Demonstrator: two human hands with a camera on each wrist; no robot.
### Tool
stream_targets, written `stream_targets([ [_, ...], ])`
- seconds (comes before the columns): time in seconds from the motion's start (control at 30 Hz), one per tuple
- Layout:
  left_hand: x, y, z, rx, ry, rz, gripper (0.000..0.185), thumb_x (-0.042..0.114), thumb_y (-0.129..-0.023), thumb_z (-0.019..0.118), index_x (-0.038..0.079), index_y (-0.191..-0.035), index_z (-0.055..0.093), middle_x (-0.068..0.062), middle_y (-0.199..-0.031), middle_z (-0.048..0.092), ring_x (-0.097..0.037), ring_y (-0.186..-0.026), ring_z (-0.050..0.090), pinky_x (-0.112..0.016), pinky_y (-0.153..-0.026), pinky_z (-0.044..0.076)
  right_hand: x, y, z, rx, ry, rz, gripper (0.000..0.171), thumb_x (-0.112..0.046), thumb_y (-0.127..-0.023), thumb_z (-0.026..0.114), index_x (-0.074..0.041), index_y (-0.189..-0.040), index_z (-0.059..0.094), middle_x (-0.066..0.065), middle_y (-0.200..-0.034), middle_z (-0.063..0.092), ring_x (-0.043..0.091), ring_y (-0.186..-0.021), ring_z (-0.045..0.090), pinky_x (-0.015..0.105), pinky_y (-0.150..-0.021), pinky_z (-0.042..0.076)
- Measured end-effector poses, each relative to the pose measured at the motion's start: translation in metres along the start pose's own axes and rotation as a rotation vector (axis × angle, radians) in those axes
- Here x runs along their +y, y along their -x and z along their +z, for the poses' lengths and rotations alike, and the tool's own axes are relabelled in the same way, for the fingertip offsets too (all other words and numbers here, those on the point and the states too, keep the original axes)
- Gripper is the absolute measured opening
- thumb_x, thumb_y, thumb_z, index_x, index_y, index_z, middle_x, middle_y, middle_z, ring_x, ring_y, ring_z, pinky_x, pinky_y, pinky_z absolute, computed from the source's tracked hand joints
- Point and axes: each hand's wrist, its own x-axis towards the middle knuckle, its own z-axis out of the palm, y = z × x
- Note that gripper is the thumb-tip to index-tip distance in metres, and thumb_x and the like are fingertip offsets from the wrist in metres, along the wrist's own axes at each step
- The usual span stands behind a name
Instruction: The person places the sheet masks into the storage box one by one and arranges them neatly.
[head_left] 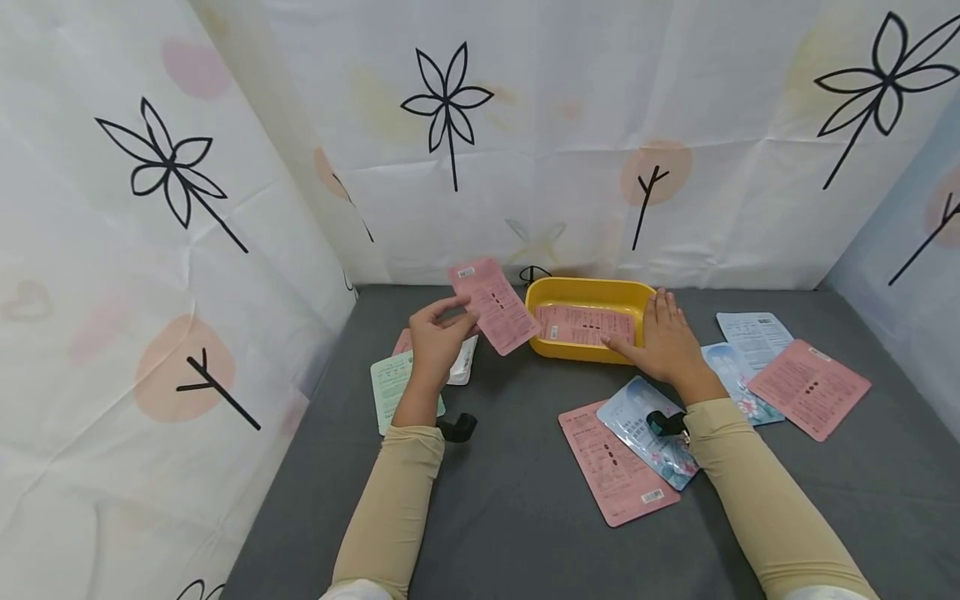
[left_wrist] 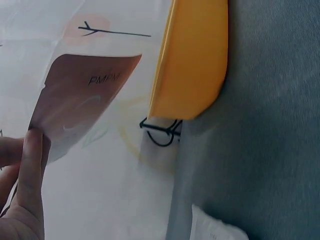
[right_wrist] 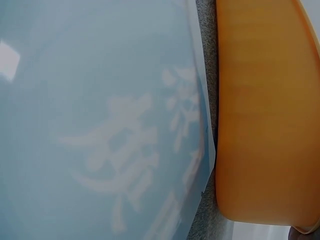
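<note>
My left hand (head_left: 437, 337) pinches a pink sheet mask packet (head_left: 495, 306) by its edge, tilted in the air at the left end of a yellow plastic basket (head_left: 588, 354). In the left wrist view, the held packet (left_wrist: 82, 95) shows its glossy face with PMPM lettering, and fingertips grip its lower corner. Inside the basket lies another pink packet (head_left: 581, 323). My right hand (head_left: 667, 346) rests against the basket's right end, fingers extended along the rim and thumb over the front edge. In the right wrist view, the basket wall (right_wrist: 267, 125) stands beside a blue packet (right_wrist: 100, 100).
A green packet (head_left: 390, 385) lies with other packets, partly under my left hand. A blue packet (head_left: 633, 417) overlaps a pink one (head_left: 611, 471) at front. At right lie another pink packet (head_left: 810, 390) and two pale blue ones. A printed curtain (head_left: 562, 208) hangs behind the grey table (head_left: 510, 500).
</note>
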Motion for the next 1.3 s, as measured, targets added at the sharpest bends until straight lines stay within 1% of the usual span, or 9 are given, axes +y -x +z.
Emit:
stream_targets([
  [0.17,-0.007,-0.001,0.014,0.042,0.003,0.013,0.030,-0.005,-0.094,0.073,-0.006,-0.124,0.073,-0.034,-0.112,0.075,-0.012,-0.085,0.080,-0.029,-0.079,0.066,0.001,0.000,0.000,0.001,-0.007,-0.006,0.122,-0.071,-0.098,0.052,0.016,-0.162,-0.006,0.036,-0.172,-0.013,0.054,-0.162,-0.007,0.066,-0.131,0.002],
  [0.27,-0.014,-0.001,0.021,0.054,-0.010,0.005,0.029,-0.004,-0.094,0.074,-0.005,-0.123,0.074,-0.033,-0.109,0.076,-0.013,-0.083,0.080,-0.029,-0.078,0.066,0.001,0.000,0.000,0.003,-0.005,-0.006,0.121,-0.069,-0.098,0.053,0.017,-0.162,-0.005,0.036,-0.172,-0.012,0.054,-0.162,-0.007,0.066,-0.131,0.002],
  [0.4,-0.024,0.002,0.029,0.056,-0.010,-0.002,0.029,-0.006,-0.094,0.073,-0.006,-0.122,0.074,-0.034,-0.110,0.075,-0.022,-0.090,0.080,-0.031,-0.081,0.066,0.000,0.000,0.000,0.003,-0.001,-0.009,0.121,-0.069,-0.099,0.053,0.017,-0.161,-0.004,0.036,-0.172,-0.012,0.054,-0.162,-0.006,0.066,-0.131,0.002],
  [0.53,-0.033,0.004,0.035,0.028,-0.028,-0.002,0.026,-0.005,-0.094,0.074,-0.007,-0.120,0.074,-0.030,-0.120,0.073,-0.038,-0.100,0.079,-0.025,-0.079,0.064,0.001,0.000,0.001,0.000,0.000,-0.011,0.121,-0.070,-0.099,0.052,0.017,-0.161,-0.005,0.036,-0.172,-0.012,0.054,-0.161,-0.007,0.066,-0.131,0.002],
  [0.67,-0.037,0.007,0.040,-0.062,-0.125,-0.012,0.023,0.005,-0.096,0.077,-0.003,-0.117,0.076,-0.020,-0.126,0.071,-0.041,-0.107,0.077,-0.022,-0.081,0.061,0.001,0.000,0.000,0.006,-0.004,-0.011,0.122,-0.071,-0.098,0.052,0.017,-0.161,-0.004,0.037,-0.172,-0.011,0.054,-0.162,-0.006,0.066,-0.131,0.002],
  [0.87,-0.042,0.011,0.042,-0.275,-0.339,-0.051,0.023,0.019,-0.098,0.079,0.008,-0.118,0.078,-0.010,-0.121,0.074,-0.026,-0.106,0.075,-0.029,-0.087,0.062,0.001,0.000,0.000,0.005,-0.011,-0.015,0.124,-0.075,-0.098,0.049,0.017,-0.161,-0.004,0.037,-0.171,-0.012,0.054,-0.161,-0.007,0.066,-0.131,0.002],
  [1.0,-0.041,0.012,0.045,-0.392,-0.415,-0.069,0.024,0.023,-0.099,0.078,0.012,-0.121,0.077,-0.006,-0.121,0.074,-0.022,-0.106,0.074,-0.032,-0.087,0.062,0.001,-0.001,-0.001,-0.001,-0.009,-0.013,0.122,-0.073,-0.099,0.050,0.017,-0.161,-0.005,0.036,-0.171,-0.013,0.054,-0.161,-0.008,0.066,-0.131,0.002],
  [1.13,-0.038,0.013,0.047,-0.452,-0.440,-0.084,0.027,0.027,-0.100,0.077,0.015,-0.124,0.075,-0.006,-0.129,0.071,-0.023,-0.113,0.073,-0.037,-0.092,0.063,0.002,-0.001,0.000,0.001,-0.003,-0.008,0.122,-0.072,-0.099,0.051,0.017,-0.162,-0.005,0.036,-0.171,-0.013,0.054,-0.161,-0.007,0.066,-0.131,0.002],
  [1.3,-0.035,0.013,0.047,-0.490,-0.457,-0.128,0.028,0.032,-0.101,0.076,0.019,-0.125,0.075,-0.006,-0.134,0.070,-0.023,-0.116,0.071,-0.040,-0.094,0.063,0.002,-0.002,0.001,0.004,-0.002,-0.010,0.124,-0.075,-0.097,0.049,0.016,-0.162,-0.005,0.036,-0.172,-0.012,0.054,-0.161,-0.007,0.066,-0.131,0.002],
])
